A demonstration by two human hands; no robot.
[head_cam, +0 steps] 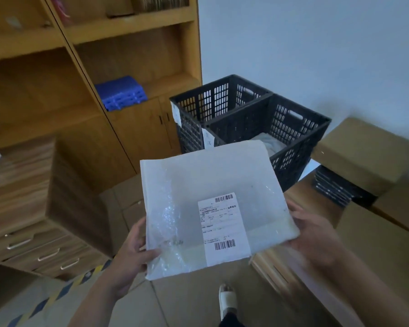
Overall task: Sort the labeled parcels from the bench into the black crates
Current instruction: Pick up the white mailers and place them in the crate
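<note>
White bubble mailer (213, 208) sits pinched between my left hand (137, 251) and right hand (316, 234), label (223, 228) up, short of the two black crates (246, 123), so next I judge I must read it and pick a crate.

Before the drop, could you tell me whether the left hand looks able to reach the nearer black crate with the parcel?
Probably yes: the nearer black crate is open-topped just beyond the parcel, with nothing between; the left hand may need a forward stretch.
</note>
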